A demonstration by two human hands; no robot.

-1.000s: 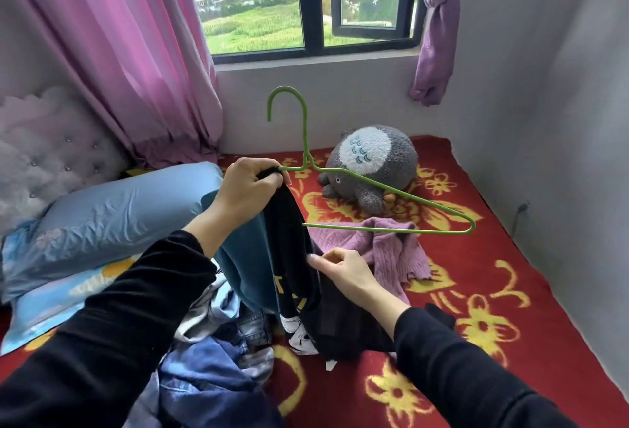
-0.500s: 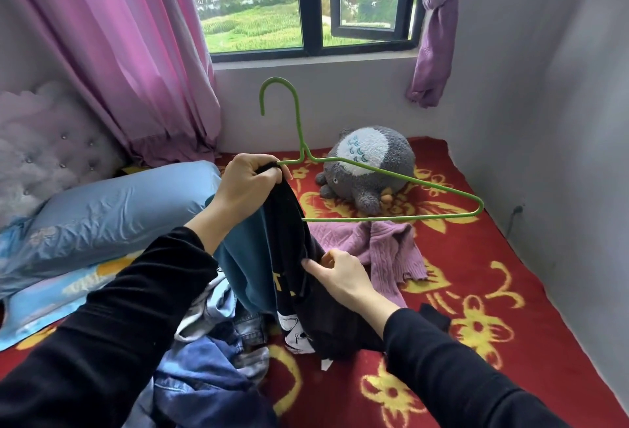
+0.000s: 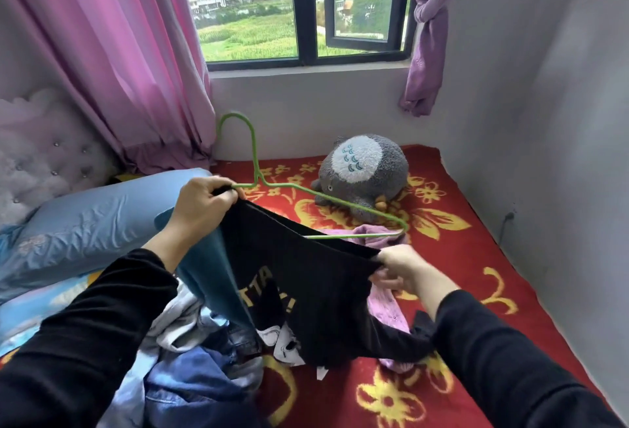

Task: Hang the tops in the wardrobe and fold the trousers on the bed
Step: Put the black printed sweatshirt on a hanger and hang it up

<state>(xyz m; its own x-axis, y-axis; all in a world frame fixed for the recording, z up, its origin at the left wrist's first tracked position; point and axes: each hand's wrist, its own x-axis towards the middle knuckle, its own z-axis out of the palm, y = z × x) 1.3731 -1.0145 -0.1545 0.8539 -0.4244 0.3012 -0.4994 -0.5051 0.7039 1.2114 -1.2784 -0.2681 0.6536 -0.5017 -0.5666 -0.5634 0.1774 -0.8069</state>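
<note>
Stretched between closed left hand [image 3: 204, 201] and right hand [image 3: 403, 269]: soft, light black top [image 3: 299, 278], green hanger [image 3: 326, 203] at twelve o'clock; best gripped by its shoulders.

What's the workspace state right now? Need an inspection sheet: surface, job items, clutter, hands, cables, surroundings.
Surface: bed under a red blanket with yellow flowers, partly covered by clothes.
Job's things: black printed top stretched between both hands; thin green wire hanger partly inside it, hook up; pile of denim and grey garments at lower left; pink knit garment under the top.
Clutter: grey plush toy; blue pillow.
Grippers: left hand grips the hanger and the top's edge; right hand pinches the opposite edge.
Cables: dark cord and plug on the right wall.
Surroundings: pink curtain, window, tufted headboard.
</note>
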